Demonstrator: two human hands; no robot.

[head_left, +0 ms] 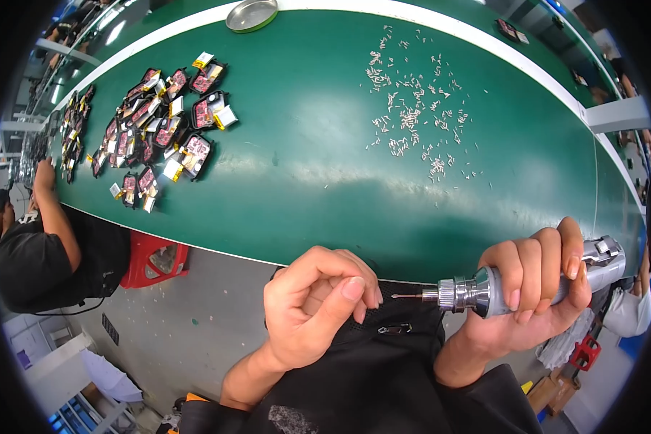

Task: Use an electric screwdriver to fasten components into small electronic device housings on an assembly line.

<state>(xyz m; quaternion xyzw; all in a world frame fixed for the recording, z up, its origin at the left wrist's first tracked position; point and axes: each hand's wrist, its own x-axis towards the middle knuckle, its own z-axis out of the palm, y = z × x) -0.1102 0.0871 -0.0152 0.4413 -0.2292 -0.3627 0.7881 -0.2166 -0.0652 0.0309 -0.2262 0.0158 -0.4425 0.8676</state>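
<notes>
Because the right hand (530, 273) wraps firmly round the electric screwdriver (492, 293) at lower right, its bit (406, 296) presumably sits steady, pointing toward the half-curled left hand (307, 309) at lower centre, whose contents, if any, I cannot tell.

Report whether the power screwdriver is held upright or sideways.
Sideways: the right hand wraps around the power screwdriver, its body lying roughly level and its bit pointing toward the left hand.

No legible text, labels, numbers; no readable signs
</notes>
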